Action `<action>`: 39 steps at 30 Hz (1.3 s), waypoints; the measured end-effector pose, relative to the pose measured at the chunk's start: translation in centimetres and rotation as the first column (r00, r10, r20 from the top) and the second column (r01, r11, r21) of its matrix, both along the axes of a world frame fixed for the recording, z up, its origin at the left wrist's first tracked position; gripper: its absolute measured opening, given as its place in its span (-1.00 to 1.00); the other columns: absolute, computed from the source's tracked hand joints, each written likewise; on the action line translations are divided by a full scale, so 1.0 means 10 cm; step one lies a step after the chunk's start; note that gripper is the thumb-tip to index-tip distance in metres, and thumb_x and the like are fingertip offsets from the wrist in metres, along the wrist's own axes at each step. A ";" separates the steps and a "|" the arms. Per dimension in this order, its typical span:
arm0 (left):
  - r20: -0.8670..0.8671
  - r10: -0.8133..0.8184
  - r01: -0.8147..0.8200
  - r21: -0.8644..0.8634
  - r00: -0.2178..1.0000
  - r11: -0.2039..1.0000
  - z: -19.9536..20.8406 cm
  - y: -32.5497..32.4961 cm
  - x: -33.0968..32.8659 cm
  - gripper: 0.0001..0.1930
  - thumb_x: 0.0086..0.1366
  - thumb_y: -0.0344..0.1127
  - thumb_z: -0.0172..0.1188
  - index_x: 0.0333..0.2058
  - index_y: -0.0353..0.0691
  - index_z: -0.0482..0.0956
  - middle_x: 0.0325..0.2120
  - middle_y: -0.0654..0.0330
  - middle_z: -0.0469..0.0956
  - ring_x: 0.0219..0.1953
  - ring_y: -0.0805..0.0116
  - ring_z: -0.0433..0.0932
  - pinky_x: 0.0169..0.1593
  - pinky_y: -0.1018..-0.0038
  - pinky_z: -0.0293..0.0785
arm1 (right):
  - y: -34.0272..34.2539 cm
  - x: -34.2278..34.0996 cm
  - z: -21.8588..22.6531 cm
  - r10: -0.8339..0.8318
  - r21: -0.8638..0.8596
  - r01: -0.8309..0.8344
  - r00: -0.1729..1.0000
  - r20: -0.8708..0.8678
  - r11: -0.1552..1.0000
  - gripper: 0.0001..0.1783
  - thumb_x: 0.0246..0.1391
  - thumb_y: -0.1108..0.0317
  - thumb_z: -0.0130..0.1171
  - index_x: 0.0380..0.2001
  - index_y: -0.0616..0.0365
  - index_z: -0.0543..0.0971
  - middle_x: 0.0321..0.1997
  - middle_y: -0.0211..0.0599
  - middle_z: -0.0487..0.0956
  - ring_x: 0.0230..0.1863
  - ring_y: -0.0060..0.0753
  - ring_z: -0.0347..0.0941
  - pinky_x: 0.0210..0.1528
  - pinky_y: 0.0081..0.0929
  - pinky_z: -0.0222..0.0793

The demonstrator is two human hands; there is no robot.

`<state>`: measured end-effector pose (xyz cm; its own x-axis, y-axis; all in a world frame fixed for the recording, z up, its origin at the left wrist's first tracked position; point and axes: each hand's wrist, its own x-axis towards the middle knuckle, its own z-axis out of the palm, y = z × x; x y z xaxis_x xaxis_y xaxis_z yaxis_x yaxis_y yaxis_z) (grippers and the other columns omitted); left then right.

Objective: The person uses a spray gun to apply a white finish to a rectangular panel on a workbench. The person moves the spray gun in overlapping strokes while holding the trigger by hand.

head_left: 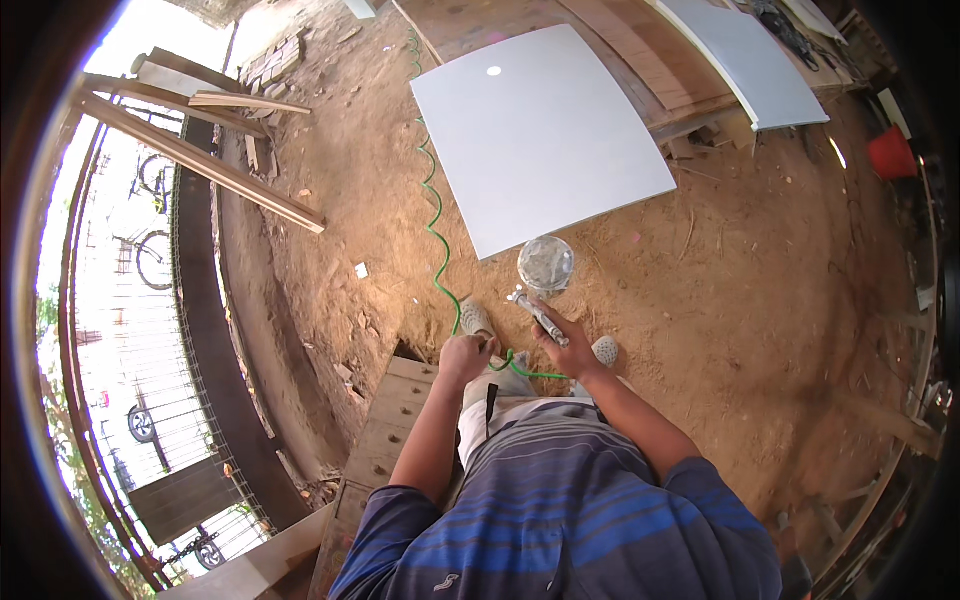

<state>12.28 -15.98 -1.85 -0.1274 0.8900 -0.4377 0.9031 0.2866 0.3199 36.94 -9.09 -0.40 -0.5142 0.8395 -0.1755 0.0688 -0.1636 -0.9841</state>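
My right hand (568,345) is closed round a silvery metal spray gun (540,318), held low in front of my body. Just beyond its tip is a round, see-through cup (546,264) with a whitish inside; whether it is joined to the gun I cannot tell. A green coiled air hose (437,215) runs down from the far floor to my left hand (466,358), whose fingers are curled round it. From there the hose loops across toward my right wrist. Past the cup lies a large white panel (545,140) with a small white disc-like spot near its far left.
Bare brown earth (700,300) surrounds my feet. A plank bench (385,430) is by my left side. Timber beams (210,160) lean at the left, near a wire fence (180,380). Another pale panel (745,65) rests at the far right, and a red bucket (890,153) stands beyond.
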 end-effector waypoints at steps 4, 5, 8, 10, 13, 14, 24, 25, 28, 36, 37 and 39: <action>-0.032 -0.007 0.008 0.004 0.999 1.000 -0.14 -0.09 0.03 -0.50 0.41 0.12 0.14 -0.41 -0.21 0.77 -0.48 -0.15 0.67 -0.37 -0.21 0.68 -0.18 -0.05 0.60 | -0.02 -0.08 -0.16 -0.004 0.031 0.005 0.999 -0.032 1.000 -0.41 0.39 0.34 0.23 0.44 -0.02 0.41 0.40 -0.04 0.54 0.44 -0.25 0.42 0.38 -0.37 0.33; -0.033 -0.006 0.006 0.011 0.999 1.000 -0.15 -0.12 0.03 -0.49 0.41 0.12 0.14 -0.42 -0.24 0.77 -0.48 -0.16 0.67 -0.38 -0.22 0.69 -0.19 -0.06 0.60 | -0.04 -0.09 -0.20 -0.013 0.032 0.014 0.999 -0.038 0.999 -0.41 0.39 0.33 0.23 0.44 -0.02 0.41 0.40 -0.04 0.54 0.44 -0.24 0.42 0.37 -0.37 0.33; -0.031 -0.009 0.010 0.037 0.999 0.999 -0.21 -0.19 -0.02 -0.49 0.40 0.12 0.14 -0.43 -0.24 0.76 -0.48 -0.16 0.67 -0.38 -0.22 0.68 -0.20 -0.06 0.60 | -0.06 -0.10 -0.21 -0.038 -0.008 0.038 0.999 -0.010 0.999 -0.42 0.40 0.32 0.23 0.44 -0.01 0.42 0.40 -0.03 0.54 0.43 -0.24 0.44 0.36 -0.38 0.34; -0.034 -0.002 0.004 0.036 0.999 0.999 -0.21 -0.20 0.00 -0.48 0.40 0.12 0.14 -0.44 -0.24 0.75 -0.48 -0.16 0.67 -0.38 -0.22 0.68 -0.19 -0.05 0.60 | -0.08 -0.08 -0.27 -0.078 0.041 0.078 0.997 -0.001 0.996 -0.42 0.41 0.33 0.22 0.44 0.00 0.42 0.33 -0.11 0.58 0.30 -0.38 0.45 0.28 -0.43 0.37; -0.020 0.013 -0.012 0.055 1.000 0.998 -0.22 -0.26 0.01 -0.49 0.41 0.11 0.15 -0.44 -0.25 0.74 -0.48 -0.16 0.67 -0.37 -0.22 0.68 -0.19 -0.05 0.60 | -0.10 -0.07 -0.26 -0.134 0.145 0.134 0.991 -0.009 0.980 -0.43 0.42 0.34 0.21 0.44 0.02 0.42 0.20 -0.27 0.66 0.04 -0.65 0.47 0.13 -0.53 0.41; -0.012 0.018 -0.018 0.064 1.000 0.998 -0.22 -0.28 0.01 -0.49 0.41 0.11 0.15 -0.44 -0.25 0.74 -0.48 -0.16 0.66 -0.37 -0.21 0.68 -0.18 -0.05 0.60 | -0.12 -0.04 -0.24 -0.141 0.112 0.139 0.990 0.008 0.984 -0.43 0.41 0.34 0.21 0.44 0.03 0.42 0.21 -0.26 0.66 0.03 -0.66 0.47 0.12 -0.54 0.41; -0.005 0.010 -0.010 0.073 1.000 0.997 -0.31 -0.34 0.05 -0.51 0.42 0.09 0.16 -0.45 -0.25 0.72 -0.49 -0.16 0.67 -0.35 -0.19 0.69 -0.18 -0.05 0.59 | -0.21 -0.02 -0.22 -0.192 0.162 0.178 0.979 0.074 0.971 -0.40 0.41 0.30 0.20 0.47 -0.03 0.40 0.28 -0.04 0.63 0.22 -0.39 0.58 0.23 -0.42 0.43; -0.002 0.013 -0.013 0.068 1.000 0.998 -0.30 -0.34 0.06 -0.50 0.42 0.09 0.16 -0.45 -0.25 0.72 -0.48 -0.16 0.67 -0.35 -0.19 0.69 -0.17 -0.05 0.59 | -0.21 -0.03 -0.20 -0.184 0.165 0.168 0.979 0.087 0.972 -0.40 0.41 0.30 0.21 0.47 -0.03 0.40 0.29 -0.02 0.62 0.24 -0.35 0.58 0.25 -0.41 0.42; 0.004 0.031 -0.032 0.047 0.999 0.998 -0.26 -0.32 0.06 -0.50 0.42 0.10 0.16 -0.45 -0.26 0.72 -0.47 -0.17 0.68 -0.32 -0.19 0.70 -0.14 -0.04 0.59 | -0.19 -0.07 -0.22 -0.154 0.203 0.135 0.985 0.077 0.970 -0.40 0.40 0.30 0.22 0.46 -0.03 0.40 0.32 0.02 0.59 0.33 -0.28 0.54 0.31 -0.38 0.40; -0.010 0.044 -0.044 0.026 0.999 0.999 -0.24 -0.34 0.02 -0.47 0.42 0.13 0.13 -0.42 -0.27 0.73 -0.44 -0.16 0.69 -0.28 -0.18 0.71 -0.10 -0.03 0.60 | -0.22 -0.17 -0.25 -0.028 0.147 0.024 0.999 0.026 0.989 -0.39 0.39 0.32 0.22 0.45 0.03 0.39 0.40 0.04 0.52 0.44 -0.19 0.43 0.36 -0.35 0.35; -0.011 0.043 -0.042 0.023 0.999 0.999 -0.24 -0.33 0.02 -0.47 0.42 0.13 0.13 -0.42 -0.27 0.73 -0.44 -0.16 0.69 -0.28 -0.18 0.71 -0.10 -0.03 0.61 | -0.21 -0.17 -0.25 -0.031 0.149 0.026 0.999 0.030 0.988 -0.40 0.39 0.31 0.22 0.45 0.04 0.39 0.40 0.03 0.52 0.44 -0.19 0.43 0.37 -0.35 0.35; -0.013 0.039 -0.039 0.023 0.999 0.999 -0.26 -0.33 0.01 -0.47 0.42 0.14 0.13 -0.43 -0.26 0.73 -0.44 -0.16 0.69 -0.28 -0.18 0.71 -0.10 -0.03 0.60 | -0.21 -0.16 -0.25 -0.039 0.154 0.032 0.999 0.039 0.988 -0.40 0.40 0.30 0.21 0.45 0.05 0.39 0.41 0.02 0.51 0.45 -0.19 0.42 0.37 -0.34 0.34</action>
<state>12.39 -19.27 -4.41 -0.1679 0.8938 -0.4158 0.8956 0.3145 0.3145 35.29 -11.19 -2.91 -0.4787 0.8756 -0.0641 0.1067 -0.0144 -0.9942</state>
